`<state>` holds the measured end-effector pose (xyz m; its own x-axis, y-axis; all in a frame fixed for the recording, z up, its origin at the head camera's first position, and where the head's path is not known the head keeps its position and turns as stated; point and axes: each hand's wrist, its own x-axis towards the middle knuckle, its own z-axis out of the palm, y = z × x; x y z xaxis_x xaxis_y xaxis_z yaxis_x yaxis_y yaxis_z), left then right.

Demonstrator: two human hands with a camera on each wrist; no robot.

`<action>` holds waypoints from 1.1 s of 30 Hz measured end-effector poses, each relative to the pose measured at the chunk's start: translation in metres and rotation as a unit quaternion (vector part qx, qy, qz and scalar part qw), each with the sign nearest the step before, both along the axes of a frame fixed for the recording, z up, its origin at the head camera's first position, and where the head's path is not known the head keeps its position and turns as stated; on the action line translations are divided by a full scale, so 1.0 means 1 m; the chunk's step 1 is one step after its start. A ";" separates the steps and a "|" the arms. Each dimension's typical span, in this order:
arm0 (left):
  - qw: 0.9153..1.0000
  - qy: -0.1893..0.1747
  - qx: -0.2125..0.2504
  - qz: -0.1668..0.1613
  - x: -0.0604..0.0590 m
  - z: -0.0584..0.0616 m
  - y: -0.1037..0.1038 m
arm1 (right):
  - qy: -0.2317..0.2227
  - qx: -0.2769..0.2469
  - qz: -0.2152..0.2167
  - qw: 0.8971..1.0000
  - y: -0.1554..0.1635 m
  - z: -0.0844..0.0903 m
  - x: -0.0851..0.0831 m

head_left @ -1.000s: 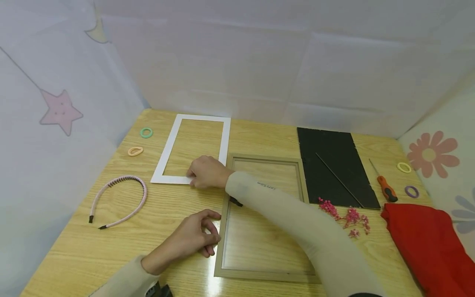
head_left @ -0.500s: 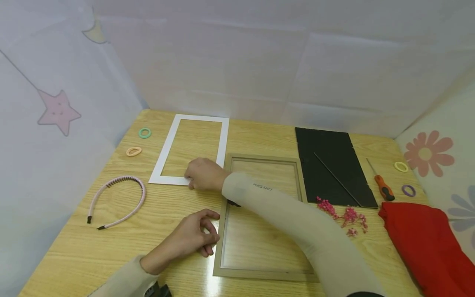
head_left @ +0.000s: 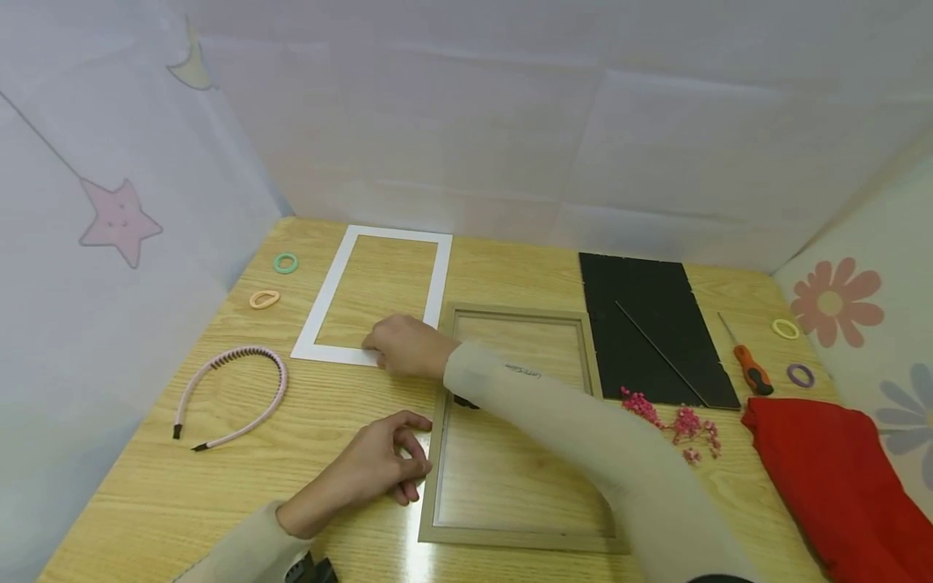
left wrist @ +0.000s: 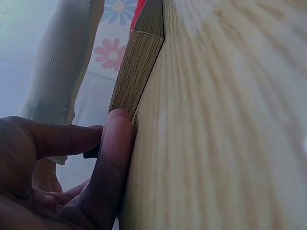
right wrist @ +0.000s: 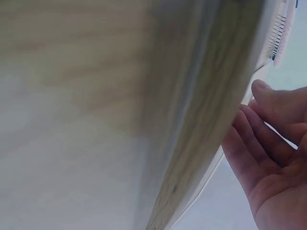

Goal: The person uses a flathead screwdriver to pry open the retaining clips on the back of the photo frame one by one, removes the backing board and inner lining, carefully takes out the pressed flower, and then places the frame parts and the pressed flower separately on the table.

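Note:
A white rectangular picture mat (head_left: 331,301) lies flat at the back left of the table. My right hand (head_left: 410,346) pinches its near right corner, with the fingers curled at the border. In the right wrist view, the thumb of this hand (right wrist: 276,143) is close to its fingertips at the pale edge. The wooden picture frame (head_left: 432,486) with a clear pane lies below my right forearm. My left hand (head_left: 382,461) rests beside the frame's left side, fingers loosely bent. A fingertip (left wrist: 119,127) touches the frame's outer side in the left wrist view.
A black backing board (head_left: 649,324) with a thin rod (head_left: 659,352) lies at the right. Pink dried flowers (head_left: 687,423), a screwdriver (head_left: 751,368) and red cloth (head_left: 831,478) are near it. A headband (head_left: 280,380) and small rings (head_left: 286,263) lie left.
The right hand has shifted slightly toward me at the mat's near corner; the mat has barely moved. The left hand and the frame have stayed in place.

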<state>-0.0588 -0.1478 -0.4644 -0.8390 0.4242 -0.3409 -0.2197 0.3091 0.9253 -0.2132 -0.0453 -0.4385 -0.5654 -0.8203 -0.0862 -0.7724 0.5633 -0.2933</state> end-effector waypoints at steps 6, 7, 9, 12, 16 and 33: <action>1.000 0.002 -0.006 0.001 -0.001 0.000 0.000 | -0.020 0.006 -0.005 1.000 0.011 0.004 0.006; 1.000 0.001 -0.005 0.000 -0.002 0.000 0.000 | -0.019 0.004 -0.005 1.000 0.015 0.005 0.007; 1.000 0.001 -0.003 -0.004 -0.002 -0.001 0.002 | -0.019 -0.002 -0.014 1.000 0.025 0.010 0.012; 1.000 0.001 0.001 -0.010 -0.003 -0.002 0.004 | -0.016 -0.036 -0.026 0.999 0.052 0.019 0.023; 1.000 0.005 -0.005 -0.012 -0.003 -0.002 0.005 | -0.019 -0.115 -0.052 0.992 0.102 0.029 0.047; 0.999 0.015 -0.034 0.008 0.001 0.002 0.005 | 0.012 -0.208 -0.304 0.930 0.280 0.027 0.151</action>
<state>-0.0574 -0.1430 -0.4624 -0.8561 0.3871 -0.3423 -0.1974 0.3673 0.9089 -0.0621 0.2344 -0.4116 -0.9330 -0.3080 0.1861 -0.3579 0.7398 -0.5698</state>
